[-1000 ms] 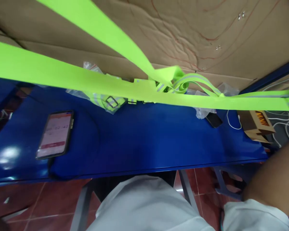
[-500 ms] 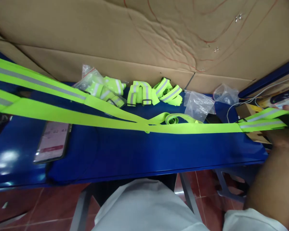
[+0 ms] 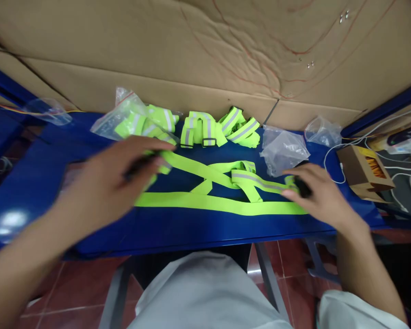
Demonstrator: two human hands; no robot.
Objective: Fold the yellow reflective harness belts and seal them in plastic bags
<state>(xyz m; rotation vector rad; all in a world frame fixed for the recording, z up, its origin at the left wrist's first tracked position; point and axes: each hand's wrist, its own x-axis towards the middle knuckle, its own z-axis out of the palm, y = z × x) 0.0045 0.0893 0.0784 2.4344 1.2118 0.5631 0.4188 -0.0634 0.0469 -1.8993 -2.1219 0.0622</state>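
Note:
A neon-yellow strap with a grey reflective stripe [image 3: 212,201] lies stretched and crossed over itself on the blue table [image 3: 198,226]. My left hand [image 3: 109,180], blurred by motion, is closed on the strap's left end. My right hand [image 3: 315,194] is closed on the strap's right end, gripping a dark buckle piece. Both hands rest low on the table top.
Folded yellow straps [image 3: 219,130] and a bagged one [image 3: 130,121] lie along the back by the cardboard wall [image 3: 205,50]. Empty plastic bags [image 3: 282,148] sit right of centre. A small cardboard box [image 3: 363,173] and white cables [image 3: 407,178] are at right.
The strap was held stretched high and wide across the view; both hands have come inward and lowered it, so it now lies on the table. The left hand has come into view over the phone.

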